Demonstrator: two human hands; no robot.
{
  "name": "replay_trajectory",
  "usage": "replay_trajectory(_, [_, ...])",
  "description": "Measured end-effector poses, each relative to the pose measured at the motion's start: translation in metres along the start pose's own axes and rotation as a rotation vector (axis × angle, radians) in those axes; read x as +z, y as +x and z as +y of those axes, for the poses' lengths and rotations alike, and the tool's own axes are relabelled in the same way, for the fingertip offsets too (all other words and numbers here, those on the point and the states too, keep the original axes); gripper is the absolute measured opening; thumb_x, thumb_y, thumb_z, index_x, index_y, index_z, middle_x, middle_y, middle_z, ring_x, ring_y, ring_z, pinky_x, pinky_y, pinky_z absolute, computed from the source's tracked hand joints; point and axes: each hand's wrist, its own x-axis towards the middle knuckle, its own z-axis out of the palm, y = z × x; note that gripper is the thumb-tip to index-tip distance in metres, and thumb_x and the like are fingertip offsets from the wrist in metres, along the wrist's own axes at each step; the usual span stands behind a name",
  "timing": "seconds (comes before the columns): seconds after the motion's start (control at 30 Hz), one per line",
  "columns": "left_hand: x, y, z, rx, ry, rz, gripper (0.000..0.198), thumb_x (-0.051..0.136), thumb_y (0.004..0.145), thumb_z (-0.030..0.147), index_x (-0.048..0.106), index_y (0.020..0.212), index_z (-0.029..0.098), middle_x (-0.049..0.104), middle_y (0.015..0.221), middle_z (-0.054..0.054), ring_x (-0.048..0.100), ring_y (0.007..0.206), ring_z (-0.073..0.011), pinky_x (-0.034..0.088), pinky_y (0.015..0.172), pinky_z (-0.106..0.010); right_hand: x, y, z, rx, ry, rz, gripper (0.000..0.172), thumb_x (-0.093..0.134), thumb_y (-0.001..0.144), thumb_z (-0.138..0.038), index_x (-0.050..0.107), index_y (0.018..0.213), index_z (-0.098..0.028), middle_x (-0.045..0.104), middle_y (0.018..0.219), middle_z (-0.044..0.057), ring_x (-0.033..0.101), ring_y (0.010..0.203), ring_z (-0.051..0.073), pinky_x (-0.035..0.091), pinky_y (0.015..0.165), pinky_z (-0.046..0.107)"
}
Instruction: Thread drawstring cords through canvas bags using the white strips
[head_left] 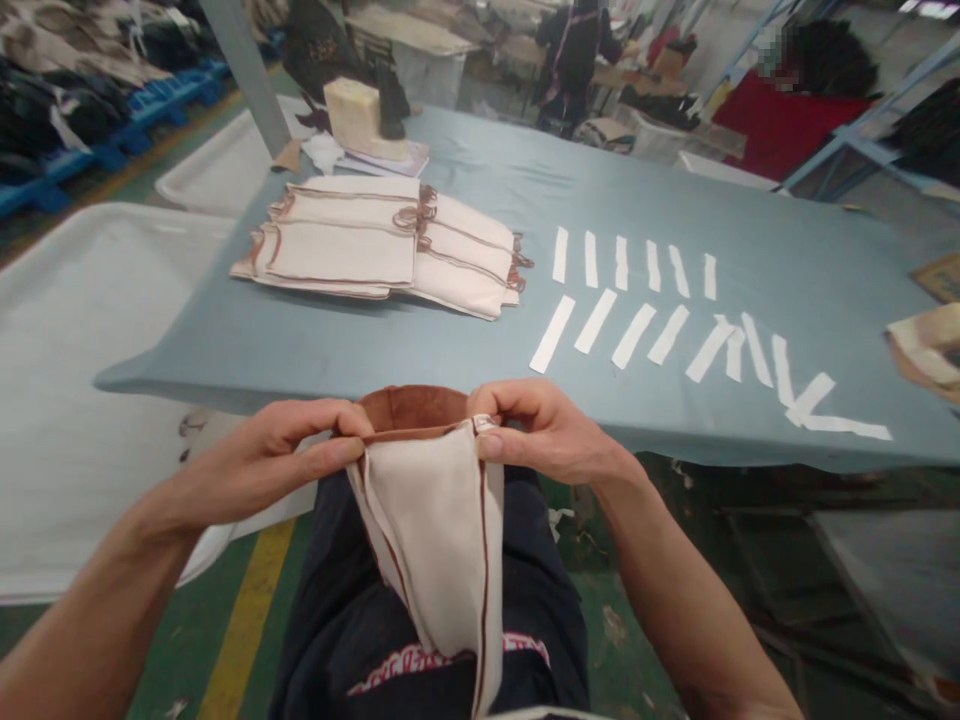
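A cream fabric piece with brown edging [427, 530] hangs in front of my lap, its brown inside showing at the open top. My left hand [300, 450] pinches the top edge at its left corner. At the right corner, my right hand [547, 435] grips the same edge between thumb and fingers, where a small white tab shows. On the table beyond lies a stack of similar cream pieces [341, 245] with brown trim and loose brown threads. To the right of the stack, several white strips [594, 322] are laid out in two rough rows.
The table [360, 350] has a blue-grey cover. A yellowish block [352, 115] stands at its far left beside papers. White bins [82, 400] stand on the left. At the right edge lies a cream and brown item [930, 345]. Other people [574, 60] are farther back.
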Motion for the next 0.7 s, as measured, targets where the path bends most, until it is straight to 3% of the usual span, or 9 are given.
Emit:
replay_trajectory(0.1, [-0.010,0.010,0.007,-0.032,-0.257,-0.114,0.060,0.052,0.121,0.063,0.079,0.094,0.017,0.082,0.095,-0.006,0.075,0.094,-0.0221,0.060,0.091,-0.027,-0.003,-0.001,-0.001,-0.002,-0.007,0.020,0.062,0.087,0.097,-0.073,0.058,0.079,-0.021,0.048,0.073,-0.006,0.041,0.068,0.012,0.034,0.062,0.025])
replay_trajectory(0.2, [-0.012,0.023,0.019,-0.008,-0.282,-0.141,0.073,0.043,0.121,0.073,0.080,0.090,0.018,0.082,0.090,-0.006,0.072,0.087,-0.0218,0.059,0.089,-0.029,-0.001,0.000,-0.006,0.006,-0.014,0.005,0.062,0.090,0.094,-0.073,0.058,0.079,-0.022,0.049,0.073,-0.006,0.040,0.067,0.011,0.034,0.061,0.025])
replay_trajectory(0.27, [-0.010,0.031,0.030,0.021,-0.223,-0.136,0.068,0.044,0.121,0.069,0.079,0.089,0.019,0.079,0.086,-0.004,0.070,0.080,-0.0203,0.058,0.081,-0.027,0.002,0.002,-0.010,0.013,-0.027,-0.011,0.062,0.091,0.094,-0.071,0.057,0.078,-0.022,0.047,0.073,-0.007,0.037,0.066,0.010,0.033,0.060,0.025])
replay_trajectory(0.43, [0.005,0.043,0.057,0.069,-0.134,-0.120,0.026,0.064,0.107,0.038,0.078,0.091,0.021,0.075,0.076,0.003,0.066,0.068,-0.0160,0.049,0.064,-0.023,0.010,0.002,-0.017,0.013,-0.081,-0.042,0.054,0.089,0.099,-0.063,0.058,0.082,-0.021,0.046,0.070,-0.009,0.034,0.062,0.009,0.029,0.056,0.025])
replay_trajectory(0.57, [0.012,0.050,0.070,0.067,-0.173,-0.110,0.020,0.063,0.098,0.026,0.081,0.090,0.020,0.078,0.077,0.002,0.068,0.068,-0.0151,0.051,0.064,-0.021,0.011,-0.002,-0.019,0.001,-0.114,-0.008,0.054,0.096,0.093,-0.060,0.060,0.082,-0.021,0.049,0.070,-0.009,0.038,0.062,0.009,0.030,0.057,0.024])
replay_trajectory(0.7, [0.012,0.058,0.074,0.039,-0.265,-0.137,0.022,0.063,0.096,0.029,0.081,0.088,0.019,0.074,0.074,0.003,0.064,0.066,-0.0135,0.050,0.062,-0.020,0.009,-0.001,-0.018,-0.010,-0.112,0.027,0.059,0.097,0.090,-0.065,0.057,0.081,-0.022,0.049,0.070,-0.009,0.038,0.063,0.009,0.031,0.057,0.024])
